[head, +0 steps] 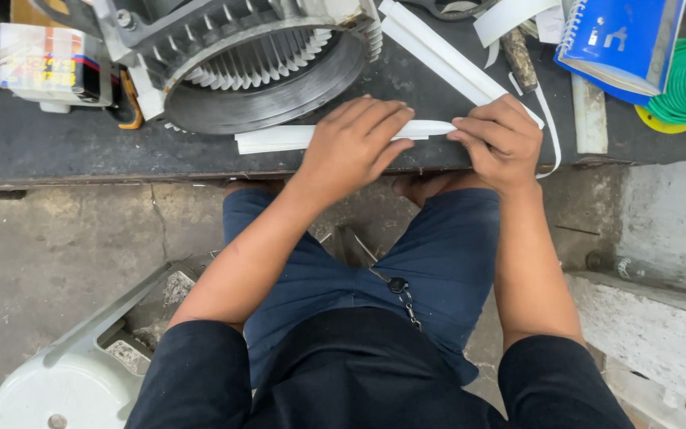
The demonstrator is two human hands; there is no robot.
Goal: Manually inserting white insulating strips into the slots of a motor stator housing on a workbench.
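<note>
Dark and scuffed, the workbench [57,143] runs across the top of your view, with bare concrete floor below it and your knees tucked under its edge. Biggest thing on it is the motor stator housing [263,56], a grey ring with slotted teeth around its bore, lying just beyond your hands. To the right sit a blue spiral notebook [621,40] and a green wire spool [680,95]; a small boxed item [49,63] is off to the left. Several long white insulation strips [438,52] lie slantwise near the stator.

You are working one folded white paper strip [279,137] at the near edge of the bench. Your left hand [351,147] lies over its middle, fingers curled down and pressing it flat to the surface. Your right hand [502,143] pinches the strip's right end between thumb and fingertips, closed tight on it.

This looks like the creasing or shaping step on a slot liner. Judging from the grip, the next move calls for steady pressure from the left while the right works along the fold, keeping the edges aligned so the crease stays straight.
</note>
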